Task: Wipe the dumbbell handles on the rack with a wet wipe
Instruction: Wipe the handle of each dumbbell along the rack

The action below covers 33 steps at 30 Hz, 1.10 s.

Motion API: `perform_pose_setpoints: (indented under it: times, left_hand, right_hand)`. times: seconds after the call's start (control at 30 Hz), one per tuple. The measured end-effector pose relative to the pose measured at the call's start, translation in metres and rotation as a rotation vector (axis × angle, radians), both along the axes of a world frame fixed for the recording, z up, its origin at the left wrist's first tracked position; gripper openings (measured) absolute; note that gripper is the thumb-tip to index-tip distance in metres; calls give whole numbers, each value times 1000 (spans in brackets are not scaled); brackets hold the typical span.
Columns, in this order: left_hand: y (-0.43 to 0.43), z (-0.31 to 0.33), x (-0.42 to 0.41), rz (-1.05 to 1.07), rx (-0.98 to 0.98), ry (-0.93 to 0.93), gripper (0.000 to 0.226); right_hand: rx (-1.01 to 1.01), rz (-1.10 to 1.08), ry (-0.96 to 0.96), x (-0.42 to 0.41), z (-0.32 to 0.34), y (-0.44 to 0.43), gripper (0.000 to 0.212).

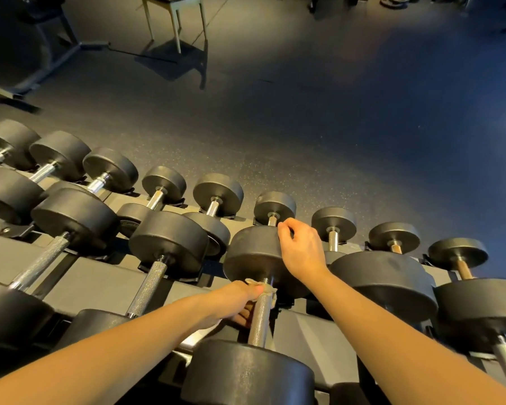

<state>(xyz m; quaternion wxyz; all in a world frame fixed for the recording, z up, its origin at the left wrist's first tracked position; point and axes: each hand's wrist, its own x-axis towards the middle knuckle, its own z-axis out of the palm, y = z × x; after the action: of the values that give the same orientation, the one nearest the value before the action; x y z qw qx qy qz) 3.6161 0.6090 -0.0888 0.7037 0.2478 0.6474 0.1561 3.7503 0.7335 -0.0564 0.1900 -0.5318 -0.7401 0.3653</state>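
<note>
At the near edge of the rack [100, 283], in its front row, lies the dumbbell [246, 372] being worked on. Its near head is low in the middle of the view and its rough metal handle [259, 320] runs away toward its far head. The left hand [238, 301] reaches in from the left and is clamped on a pale, crumpled wipe [262, 286]. The thumb presses the wipe onto the top of the handle and the fingers curl under the bar. The wipe sits at the far end of the handle, right against the far head.

The right hand [300, 249] lies on the right side of that far head, with its fingers bent over the upper rim, holding the weight.

Along the same front row to the left are two more dumbbells with rough handles [148, 287], each in its own cradle. To the right sits a larger one [386, 276], with another at the rack's right edge.

Behind them, along the rack's far edge, stands a back row of smaller dumbbells [333, 220] with short shiny bars. They get bigger toward the left end. One of them sits just beyond the right hand's fingertips.

Past the rack is dark speckled floor [304, 135]. Well away at the top are the legs of a pale stool [174, 21] and, toward the top left corner, a metal bench frame [56, 45].
</note>
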Motion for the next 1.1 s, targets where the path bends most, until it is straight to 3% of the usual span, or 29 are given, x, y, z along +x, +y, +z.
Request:
perform_pose_setpoints:
  times: [0.07,0.1,0.17,0.23,0.33,0.53,0.6,0.67,0.77,0.87,1.03,1.1]
  left_hand:
    - [1,0,-1,-9,7,45,47]
    - [1,-1,3,88,-15,6,43]
    - [2,-2,13,382,-90,-159,37]
    - [4,-6,16,532,-138,-320,36]
    - [6,-7,9,446,-174,-332,35]
    - [-3,-5,-8,-128,-27,88,33]
    - [0,-3,-8,-113,102,274,36]
    - [3,0,-2,38,266,435,39]
    - [1,6,11,317,283,296,26]
    - [-4,10,14,321,275,234,21]
    - [-3,26,8,-230,334,281,19]
    - [-2,30,6,-294,321,247,19]
  right_hand:
    - [7,-1,-4,0,0,0,32]
    - [10,-2,-3,0,0,0,32]
    - [9,1,4,1,0,0,31]
    - [5,0,6,0,-1,0,30]
    - [11,-9,5,0,-3,1,33]
    - [9,-11,23,0,-3,0,32]
    - [4,-12,23,0,-3,0,32]
    - [6,-15,18,0,-3,0,32]
    - [-3,-14,15,0,-2,0,31]
    - [-7,-16,6,0,-2,-1,29]
    - [-5,-24,1,-1,-2,0,31]
    - [-1,-27,5,-1,-2,0,31]
